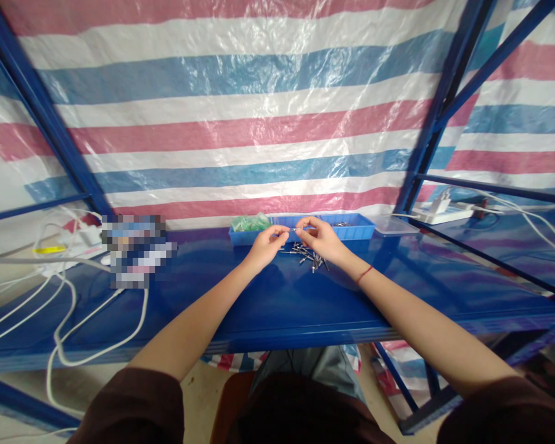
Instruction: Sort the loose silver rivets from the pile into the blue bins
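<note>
Both my hands are raised over the blue shelf [277, 296], close together. My left hand [266, 243] pinches one end of a small metal pin [295, 230], and my right hand [318, 237] pinches its other end. Just below my right hand lies a loose pile of small metal pins [308, 256] on the shelf. Behind the hands stands a blue plastic tray [351, 229] with more small metal parts and a bunch of green pieces [250, 223] at its left end.
White cables [65, 314] trail over the shelf's left side beside a power strip [81, 237]. A clear plastic lid [393, 225] lies right of the tray. Another power strip [441, 213] sits far right. Blue rack posts and a striped tarp stand behind.
</note>
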